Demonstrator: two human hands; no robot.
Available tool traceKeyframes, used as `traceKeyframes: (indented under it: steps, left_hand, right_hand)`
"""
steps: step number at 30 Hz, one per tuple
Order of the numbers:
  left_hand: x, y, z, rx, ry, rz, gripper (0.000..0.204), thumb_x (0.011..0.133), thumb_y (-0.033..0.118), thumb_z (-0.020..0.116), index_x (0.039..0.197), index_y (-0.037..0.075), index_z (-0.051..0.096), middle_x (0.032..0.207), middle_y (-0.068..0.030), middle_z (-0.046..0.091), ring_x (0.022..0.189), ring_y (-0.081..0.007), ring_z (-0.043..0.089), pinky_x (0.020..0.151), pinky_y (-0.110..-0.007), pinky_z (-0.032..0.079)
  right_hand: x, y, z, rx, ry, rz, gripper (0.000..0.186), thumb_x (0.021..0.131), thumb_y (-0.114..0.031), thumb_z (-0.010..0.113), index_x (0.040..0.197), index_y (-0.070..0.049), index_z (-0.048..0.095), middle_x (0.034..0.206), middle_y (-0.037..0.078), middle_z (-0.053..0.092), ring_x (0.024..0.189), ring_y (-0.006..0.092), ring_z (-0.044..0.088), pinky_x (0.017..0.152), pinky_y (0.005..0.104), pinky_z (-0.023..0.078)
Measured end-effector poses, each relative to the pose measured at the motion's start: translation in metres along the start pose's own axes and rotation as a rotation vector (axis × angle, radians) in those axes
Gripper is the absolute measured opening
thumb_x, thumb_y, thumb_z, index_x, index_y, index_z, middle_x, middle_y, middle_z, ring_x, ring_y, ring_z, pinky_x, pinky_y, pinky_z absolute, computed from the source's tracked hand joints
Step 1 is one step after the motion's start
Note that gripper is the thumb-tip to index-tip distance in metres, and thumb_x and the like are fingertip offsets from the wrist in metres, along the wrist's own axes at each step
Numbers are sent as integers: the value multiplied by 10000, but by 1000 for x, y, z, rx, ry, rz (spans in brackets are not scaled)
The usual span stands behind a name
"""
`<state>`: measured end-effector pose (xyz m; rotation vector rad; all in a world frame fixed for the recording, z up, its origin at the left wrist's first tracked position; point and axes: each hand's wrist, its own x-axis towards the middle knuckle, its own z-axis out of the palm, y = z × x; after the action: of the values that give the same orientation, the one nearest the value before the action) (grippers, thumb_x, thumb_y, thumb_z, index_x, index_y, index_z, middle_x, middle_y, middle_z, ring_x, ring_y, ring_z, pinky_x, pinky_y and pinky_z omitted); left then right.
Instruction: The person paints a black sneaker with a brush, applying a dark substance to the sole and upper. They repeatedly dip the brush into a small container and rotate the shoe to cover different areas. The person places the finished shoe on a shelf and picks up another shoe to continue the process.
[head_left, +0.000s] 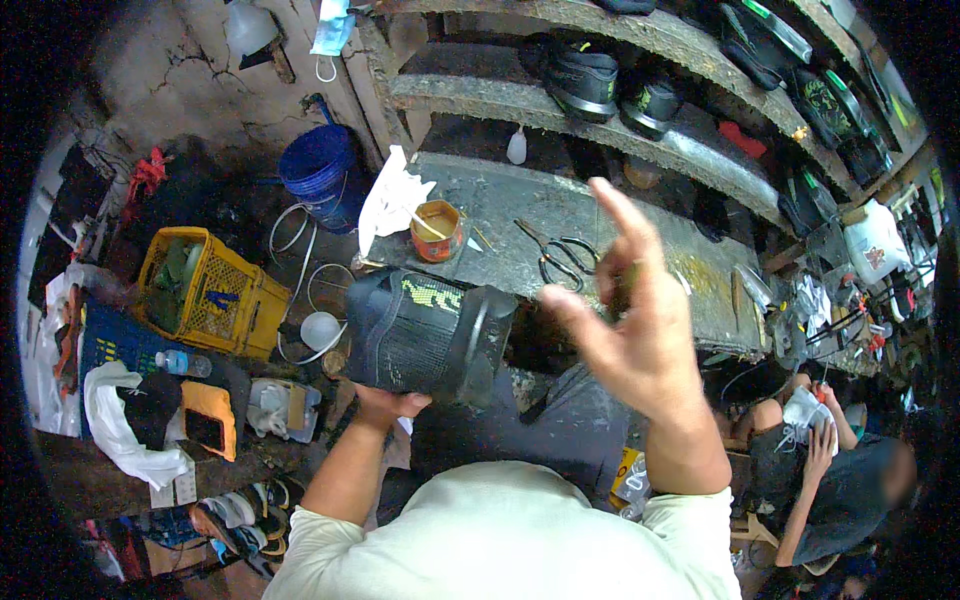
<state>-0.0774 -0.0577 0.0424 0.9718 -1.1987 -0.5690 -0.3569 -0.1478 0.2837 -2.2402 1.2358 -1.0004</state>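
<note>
My left hand [395,402] grips a black shoe [420,340] from below, just in front of my body. Lime-green marks stand out on the shoe's dark mesh, and a thick black sole faces right. Over the bench's front edge, my right hand [645,335] is raised to the right of the shoe, index finger and thumb stretched apart. Part of its other fingers is hidden. Behind the shoe, an orange tub [437,247] of brownish paste stands on the worn workbench [500,190] with a stick in it. Scissors [562,262] lie between tub and right hand.
Shelves [470,95] with several black shoes [582,82] rise behind the bench. Leftward are a blue bucket [318,170], a yellow crate [205,295] and a water bottle [183,362]. A seated person [840,490] at right handles a light-coloured shoe. White paper [390,200] adjoins the tub.
</note>
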Motion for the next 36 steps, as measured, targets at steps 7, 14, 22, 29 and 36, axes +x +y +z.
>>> traceKeyframes:
  steps: [7, 14, 22, 29, 36]
  left_hand:
    - [46, 25, 8, -255, -39, -454, 750, 952, 485, 644, 1477, -12, 444, 1360, -166, 615, 1203, -299, 630, 1035, -420, 511]
    - [102, 44, 61, -1053, -472, -1175, 796, 993, 681, 415, 1443, 32, 515, 1266, -250, 660, 1020, -453, 695, 838, -610, 573]
    - [103, 46, 95, -1243, -581, -1500, 824, 980, 738, 393, 1537, 134, 450, 1386, -221, 606, 1127, -519, 639, 849, -721, 527]
    - [95, 57, 121, -1224, -668, -1702, 848, 983, 736, 385, 1538, 97, 440, 1372, -257, 599, 1134, -541, 630, 872, -719, 525]
    - [88, 63, 150, -1089, -862, -1794, 859, 990, 728, 377, 1543, 73, 422, 1367, -304, 580, 1137, -564, 621, 898, -727, 517]
  right_hand:
    - [-31, 54, -9, 282, 181, 187, 201, 972, -145, 706, 1113, -3, 719, 819, 26, 646, 752, 118, 577, 700, 275, 477]
    - [-70, 105, -14, 103, 137, 333, 221, 1046, -207, 646, 1004, 2, 706, 741, -36, 576, 705, 77, 531, 639, 258, 438]
    - [-64, 131, -38, 221, 118, 275, 247, 992, -174, 709, 1188, -23, 716, 791, -32, 552, 729, 72, 505, 691, 232, 423]
    - [-52, 147, -49, 448, -376, 375, 1217, 598, -181, 995, 1631, -203, 352, 867, -47, 423, 796, 97, 430, 726, 245, 408]
    - [-36, 180, -28, 351, -805, 165, 1008, 579, -184, 987, 1462, -52, 517, 1447, 147, 615, 1331, 273, 563, 1161, 425, 420]
